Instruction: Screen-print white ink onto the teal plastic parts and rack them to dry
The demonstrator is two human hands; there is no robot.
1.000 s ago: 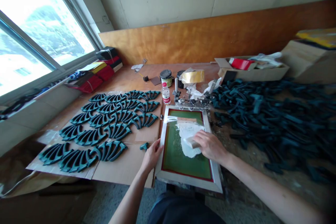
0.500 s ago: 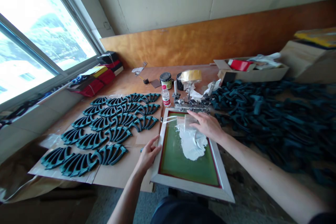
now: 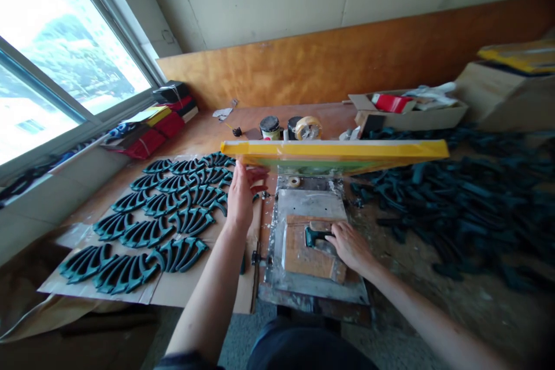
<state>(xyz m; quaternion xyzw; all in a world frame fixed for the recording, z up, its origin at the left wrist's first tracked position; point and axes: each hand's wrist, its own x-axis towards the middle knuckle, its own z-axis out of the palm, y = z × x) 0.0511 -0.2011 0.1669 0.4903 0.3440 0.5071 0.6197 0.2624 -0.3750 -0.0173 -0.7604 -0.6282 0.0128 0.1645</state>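
The screen printing frame (image 3: 336, 150), edged in yellow tape, is tilted up and seen nearly edge-on. At its left end my left hand (image 3: 241, 193) grips the side, thumb up, with the other fingertips partly behind. Below it, a wooden block jig (image 3: 301, 263) sits on a grey metal base plate (image 3: 312, 202). My right hand (image 3: 349, 245) pinches the right end of a dark green curved plastic part (image 3: 313, 237) lying in the jig. The frame's mesh and the white ink are mostly hidden from this angle.
Rows of similar green parts (image 3: 150, 234) lie fanned out on cardboard at left. A large heap of dark green parts (image 3: 433, 202) covers the right side. Ink tins (image 3: 269, 127), a tape roll (image 3: 309, 128) and an open carton (image 3: 425, 118) stand behind.
The screen frame has swung up from lying flat, uncovering the jig and the green part. My right hand has left the squeegee area and come down to the part; my left rose with the frame.
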